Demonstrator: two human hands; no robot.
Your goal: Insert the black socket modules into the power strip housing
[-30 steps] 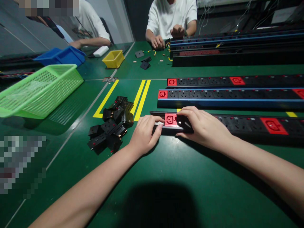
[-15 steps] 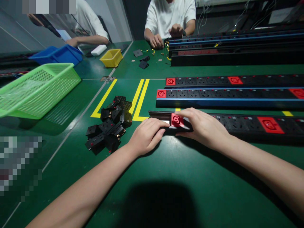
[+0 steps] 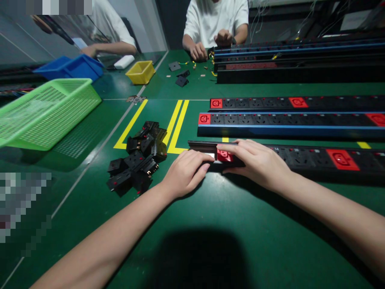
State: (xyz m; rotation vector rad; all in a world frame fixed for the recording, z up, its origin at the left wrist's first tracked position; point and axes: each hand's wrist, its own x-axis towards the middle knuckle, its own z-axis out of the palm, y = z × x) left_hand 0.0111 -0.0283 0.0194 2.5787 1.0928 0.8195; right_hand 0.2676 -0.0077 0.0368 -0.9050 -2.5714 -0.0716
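Note:
Lying in front of me is a black power strip point(image 3: 314, 158), whose left end is an open metal channel. A red socket point(image 3: 224, 154) sits in that channel. My left hand point(image 3: 187, 170) closes on the channel's front wall left of the red socket, thumb below and index finger along the edge. My right hand point(image 3: 255, 160) spans the strip from the other side, with the index finger over the red socket and the thumb low at the front wall. Beside my left hand lies a pile of black socket modules point(image 3: 135, 158).
Two more power strips, one blue-sided point(image 3: 270, 129) and one black point(image 3: 258, 103), lie behind. A green basket point(image 3: 75, 108), blue bins point(image 3: 70, 68) and a yellow bin point(image 3: 140, 72) stand left. Two people sit across the green table point(image 3: 186, 257), near stacked strips point(image 3: 285, 76).
My right index finger has shifted down over the red socket, covering more of its upper part. The red socket sits slightly lower in the channel. My left hand keeps its place.

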